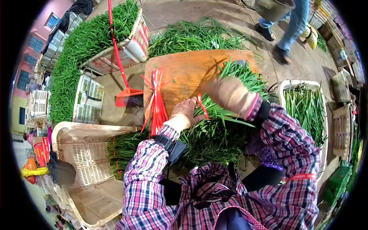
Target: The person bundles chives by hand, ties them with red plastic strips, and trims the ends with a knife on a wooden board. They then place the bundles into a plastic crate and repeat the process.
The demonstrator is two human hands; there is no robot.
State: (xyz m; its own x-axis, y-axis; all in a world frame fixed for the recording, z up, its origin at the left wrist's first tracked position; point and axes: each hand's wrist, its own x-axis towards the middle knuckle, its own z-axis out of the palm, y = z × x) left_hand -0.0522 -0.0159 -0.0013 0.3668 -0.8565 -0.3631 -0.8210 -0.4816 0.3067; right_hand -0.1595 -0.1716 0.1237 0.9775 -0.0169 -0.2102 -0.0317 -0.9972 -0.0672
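A bundle of green chives (216, 108) lies at the near edge of a wooden board, with a red tie (202, 106) around it near its left end. My left hand (185, 112) is closed on that end, beside the tie. Over the bundle, my right hand (229, 95) is smeared by motion, so its fingers cannot be made out. More loose chives (243, 76) are heaped on the board to the right. Left of my left hand, a bunch of red tie strips (156, 101) hangs over the board's left side.
A plastic crate (90, 163) at left holds tied bundles (119, 153). Another crate (304, 86) of chives stands at right. Beyond the wooden board (180, 63) are a heap of greens (191, 36), a red broom (128, 92) and stacked greens (76, 57). A person's legs (293, 30) are at upper right.
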